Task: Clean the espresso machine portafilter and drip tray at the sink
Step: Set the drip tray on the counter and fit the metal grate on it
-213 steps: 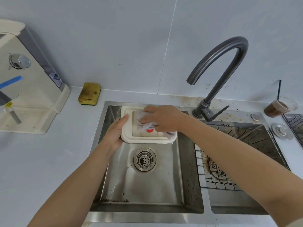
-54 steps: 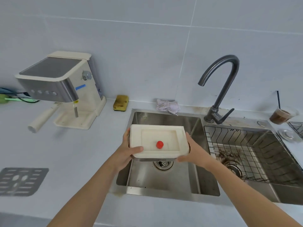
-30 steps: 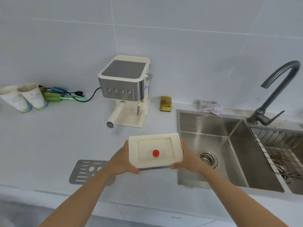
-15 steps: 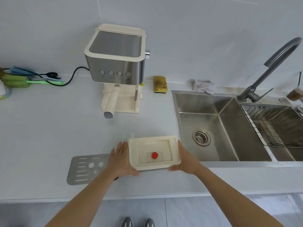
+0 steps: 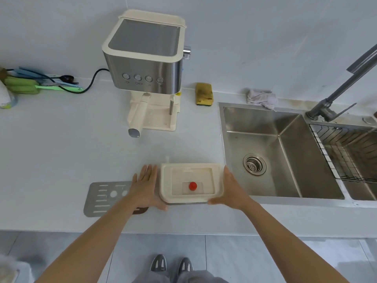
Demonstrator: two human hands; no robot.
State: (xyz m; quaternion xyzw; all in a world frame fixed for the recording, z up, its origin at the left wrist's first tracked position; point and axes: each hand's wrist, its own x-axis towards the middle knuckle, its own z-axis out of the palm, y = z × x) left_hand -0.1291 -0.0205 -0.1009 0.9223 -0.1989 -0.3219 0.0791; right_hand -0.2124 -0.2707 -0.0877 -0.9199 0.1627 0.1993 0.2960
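The cream drip tray (image 5: 190,170) with its red float (image 5: 192,186) sits on the white counter just left of the sink (image 5: 255,123). My left hand (image 5: 144,186) lies against the tray's left side and my right hand (image 5: 231,188) against its right side. Both have straight fingers, and each thumb touches a front corner. The perforated metal grate (image 5: 106,196) lies flat on the counter, partly under my left wrist. The portafilter (image 5: 138,117) is locked in the espresso machine (image 5: 144,54), with its handle pointing toward me.
A yellow sponge (image 5: 204,93) and a crumpled cloth (image 5: 261,98) lie along the back wall. The grey faucet (image 5: 338,90) stands at right above a wire rack (image 5: 346,152) in the second basin. Green brushes (image 5: 30,83) and a power cord lie far left.
The tray went from being wiped in the sink to being carried left and set down on the counter. The cloth was left behind the sink. My fingers have straightened beside the tray.
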